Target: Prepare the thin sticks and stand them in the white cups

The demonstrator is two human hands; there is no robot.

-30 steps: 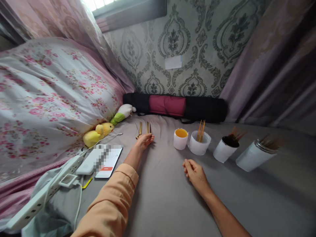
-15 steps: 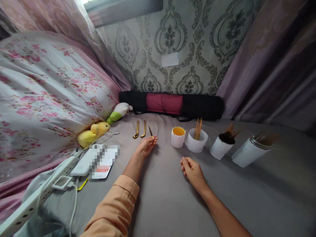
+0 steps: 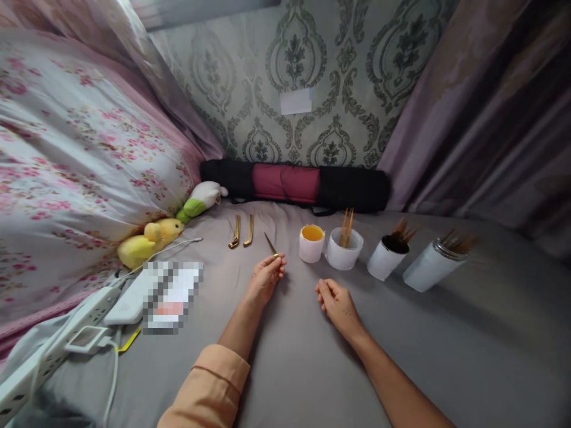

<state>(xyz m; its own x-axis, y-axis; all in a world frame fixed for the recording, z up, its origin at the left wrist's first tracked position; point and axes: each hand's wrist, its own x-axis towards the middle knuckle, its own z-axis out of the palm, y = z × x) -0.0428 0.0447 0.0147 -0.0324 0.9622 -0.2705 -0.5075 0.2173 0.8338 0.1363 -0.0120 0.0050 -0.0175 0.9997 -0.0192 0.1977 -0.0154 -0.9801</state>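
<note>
A pointed stick [image 3: 270, 243] is pinched between the thumb and fingers of the left hand [image 3: 265, 280], its dark tip aimed to the far left and its gold end covered in part by the fingertips. The left forearm is covered in part by a peach sleeve [image 3: 214, 380]. The right hand [image 3: 336, 301] is held low over the grey sheet [image 3: 294, 368], its fingers curled together; whether anything is enclosed in it cannot be told. To the far left of the left hand, two groups of gold sticks [image 3: 249, 230] with bent near ends are laid side by side, apart from the held one. Beyond the right hand, four white-wrapped containers are lined up toward the right: a small cup [image 3: 311, 248] with a yellow inside, a wider bowl [image 3: 343, 254] in which orange sticks [image 3: 347, 227] are stood, a tilted-looking tin [image 3: 386, 261] with a dark inside and brownish sticks, and a metal-rimmed jar [image 3: 432, 267] filled with more sticks. A long black and maroon bag [image 3: 285, 183] is set along the wall at the far side. On the left, a yellow plush toy [image 3: 145, 241], a phone [image 3: 173, 291] blurred by blocks and a power strip [image 3: 53, 362] are seen.
</note>
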